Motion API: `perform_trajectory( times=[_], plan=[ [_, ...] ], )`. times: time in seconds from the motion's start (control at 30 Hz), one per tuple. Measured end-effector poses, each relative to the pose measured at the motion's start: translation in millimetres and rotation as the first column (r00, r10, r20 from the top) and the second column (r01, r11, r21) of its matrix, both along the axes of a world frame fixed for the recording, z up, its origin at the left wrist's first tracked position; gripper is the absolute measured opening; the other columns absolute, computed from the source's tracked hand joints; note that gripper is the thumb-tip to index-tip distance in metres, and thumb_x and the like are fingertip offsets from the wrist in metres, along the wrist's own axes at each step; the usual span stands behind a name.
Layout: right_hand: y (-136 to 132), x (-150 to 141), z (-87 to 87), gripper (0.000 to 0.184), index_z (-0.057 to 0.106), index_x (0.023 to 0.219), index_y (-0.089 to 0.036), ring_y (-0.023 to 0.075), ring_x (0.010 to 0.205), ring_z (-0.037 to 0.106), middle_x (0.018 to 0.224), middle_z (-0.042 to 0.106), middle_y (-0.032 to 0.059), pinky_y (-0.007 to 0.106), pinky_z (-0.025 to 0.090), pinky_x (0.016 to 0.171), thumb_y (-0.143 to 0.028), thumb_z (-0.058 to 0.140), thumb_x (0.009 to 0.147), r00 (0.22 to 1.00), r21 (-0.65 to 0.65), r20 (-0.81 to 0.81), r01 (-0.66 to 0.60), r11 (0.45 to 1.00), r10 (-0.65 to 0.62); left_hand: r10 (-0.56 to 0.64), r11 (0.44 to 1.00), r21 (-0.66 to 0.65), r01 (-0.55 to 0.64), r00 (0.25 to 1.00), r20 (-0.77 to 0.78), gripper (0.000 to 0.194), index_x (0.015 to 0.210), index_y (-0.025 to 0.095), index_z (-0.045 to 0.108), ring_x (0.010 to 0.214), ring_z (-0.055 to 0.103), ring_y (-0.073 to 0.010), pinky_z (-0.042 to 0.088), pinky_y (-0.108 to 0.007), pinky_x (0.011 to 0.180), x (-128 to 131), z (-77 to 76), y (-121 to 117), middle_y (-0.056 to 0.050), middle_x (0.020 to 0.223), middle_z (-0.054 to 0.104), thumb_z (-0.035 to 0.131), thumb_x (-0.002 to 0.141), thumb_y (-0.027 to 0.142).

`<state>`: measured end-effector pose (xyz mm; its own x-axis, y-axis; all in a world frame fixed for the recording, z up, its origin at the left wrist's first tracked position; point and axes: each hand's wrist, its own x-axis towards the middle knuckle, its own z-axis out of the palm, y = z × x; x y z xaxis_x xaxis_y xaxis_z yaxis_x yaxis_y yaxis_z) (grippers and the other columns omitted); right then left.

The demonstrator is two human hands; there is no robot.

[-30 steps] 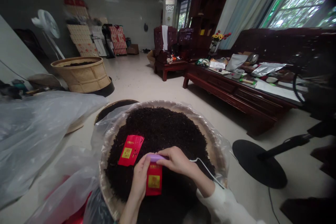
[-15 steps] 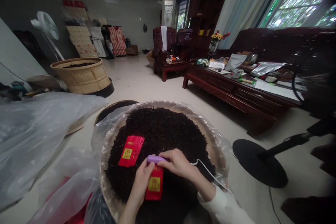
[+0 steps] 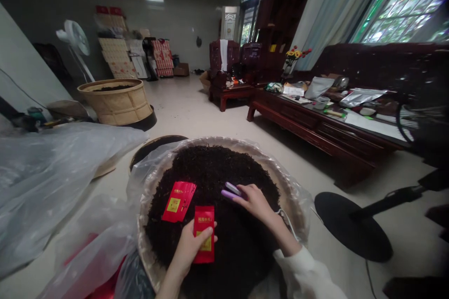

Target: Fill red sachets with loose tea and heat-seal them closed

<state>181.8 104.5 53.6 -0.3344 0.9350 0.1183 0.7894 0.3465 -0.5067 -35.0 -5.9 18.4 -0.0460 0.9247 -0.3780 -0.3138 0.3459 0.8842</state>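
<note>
My left hand (image 3: 188, 246) grips a red tea packet (image 3: 204, 214) with a yellow label, the thumb across its front. To the right, my right hand (image 3: 257, 204) holds a purple handheld bag sealer (image 3: 229, 194), its two jaws apart and clear of the packet. A white cord (image 3: 286, 217) runs back from it beside the wrist. Both hands are above dark, twisted tea leaves (image 3: 213, 163) in a wide round basket (image 3: 143, 224) lined with clear plastic. Left of the held packet, a fanned stack of red packets (image 3: 178, 201) lies on the leaves.
Plastic sheeting (image 3: 63, 163) covers the floor at left, near a tall bamboo basket (image 3: 115, 103). A black stand base (image 3: 352, 226) is close on the right. Beyond it stands a dark wooden table (image 3: 308, 126) loaded with pouches and papers.
The sealer has come off the packet's top and its jaws have opened. My right hand has moved right with it, while my left hand keeps the packet, now gripped lower.
</note>
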Motion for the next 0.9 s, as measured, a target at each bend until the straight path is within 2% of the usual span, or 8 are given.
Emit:
perform_trajectory(
  times=[0.07, 0.13, 0.27, 0.43, 0.6, 0.77, 0.83, 0.9],
  plan=[
    [-5, -9, -3.0, 0.043, 0.063, 0.118, -0.018, 0.0265, 0.099, 0.055, 0.106, 0.064, 0.0112, 0.037, 0.042, 0.086, -0.040, 0.068, 0.081, 0.994, 0.087, -0.092, -0.048, 0.995, 0.056, -0.005, 1.000, -0.001, 0.005, 1.000, -0.003, 0.072, 0.101, 0.012, 0.059, 0.069, 0.070, -0.0240, 0.057, -0.032, 0.065, 4, -1.0, 0, -0.017, 0.103, 0.070, 0.084, 0.048, 0.053],
    [-14, -25, -5.9, 0.037, 0.066, 0.113, -0.020, 0.0221, 0.091, 0.057, 0.098, 0.065, 0.0080, 0.033, 0.045, 0.080, -0.039, 0.068, 0.081, 0.959, 0.081, -0.235, -0.140, 0.987, 0.156, -0.014, 1.000, 0.011, 0.015, 1.000, -0.012, 0.072, 0.101, 0.012, 0.060, 0.068, 0.070, -0.0235, 0.057, -0.033, 0.065, 9, -1.3, 0, -0.015, 0.098, 0.071, 0.084, 0.048, 0.053],
    [-30, -58, -11.0, 0.011, 0.070, 0.074, -0.017, 0.0143, 0.069, 0.057, 0.071, 0.063, 0.0018, 0.026, 0.044, 0.066, -0.026, 0.068, 0.080, 0.855, -0.035, -0.474, -0.257, 0.966, 0.210, 0.024, 0.998, 0.059, -0.023, 1.000, -0.015, 0.068, 0.102, 0.013, 0.060, 0.068, 0.069, -0.0212, 0.054, -0.029, 0.063, 12, 4.0, 3, -0.010, 0.087, 0.071, 0.081, 0.052, 0.054],
    [-38, -69, -11.6, 0.013, 0.067, 0.065, -0.016, 0.0131, 0.067, 0.055, 0.066, 0.061, 0.0008, 0.024, 0.042, 0.065, -0.019, 0.066, 0.078, 0.813, -0.006, -0.528, -0.291, 0.957, 0.244, 0.183, 0.970, 0.169, -0.172, 0.982, -0.050, 0.054, 0.079, 0.013, 0.067, 0.065, 0.060, -0.0125, 0.047, -0.020, 0.061, 6, 13.2, 12, -0.002, 0.071, 0.067, 0.077, 0.053, 0.059],
    [-46, -71, -18.3, 0.015, 0.064, 0.071, -0.014, 0.0130, 0.066, 0.055, 0.072, 0.062, 0.0023, 0.023, 0.040, 0.060, -0.026, 0.060, 0.081, 0.803, -0.112, -0.567, -0.295, 0.949, 0.182, 0.278, 0.949, 0.169, -0.267, 0.959, -0.049, 0.053, 0.061, 0.013, 0.061, 0.051, 0.045, -0.0071, 0.035, -0.017, 0.047, 10, 11.2, 12, 0.004, 0.053, 0.054, 0.075, 0.051, 0.063],
    [-41, -68, -26.6, 0.026, 0.057, 0.066, -0.014, 0.0127, 0.060, 0.053, 0.064, 0.058, 0.0019, 0.023, 0.040, 0.054, -0.036, 0.062, 0.079, 0.778, -0.156, -0.615, -0.277, 0.948, 0.126, 0.249, 0.958, 0.143, -0.247, 0.968, 0.004, 0.060, 0.085, 0.011, 0.069, 0.067, 0.060, -0.0148, 0.046, -0.021, 0.058, 8, 2.2, 7, -0.008, 0.079, 0.069, 0.065, 0.063, 0.067],
    [-37, -69, -20.3, 0.038, 0.053, 0.067, -0.016, 0.0109, 0.049, 0.049, 0.057, 0.054, -0.0003, 0.021, 0.036, 0.044, -0.051, 0.062, 0.078, 0.737, -0.236, -0.676, -0.220, 0.946, 0.003, 0.344, 0.930, 0.149, -0.336, 0.939, -0.030, 0.064, 0.104, 0.012, 0.066, 0.078, 0.063, -0.0171, 0.050, -0.024, 0.063, 0, -6.2, 7, -0.014, 0.098, 0.069, 0.050, 0.075, 0.067],
    [-38, -77, -6.9, 0.048, 0.049, 0.071, -0.016, 0.0095, 0.042, 0.046, 0.054, 0.051, -0.0025, 0.020, 0.036, 0.039, -0.064, 0.060, 0.075, 0.647, -0.313, -0.754, -0.200, 0.928, -0.115, 0.469, 0.874, 0.262, -0.410, 0.852, -0.232, 0.057, 0.113, 0.013, 0.061, 0.079, 0.064, -0.0156, 0.051, -0.025, 0.064, -10, -17.8, 9, -0.014, 0.104, 0.068, 0.040, 0.085, 0.058]
  ],
)
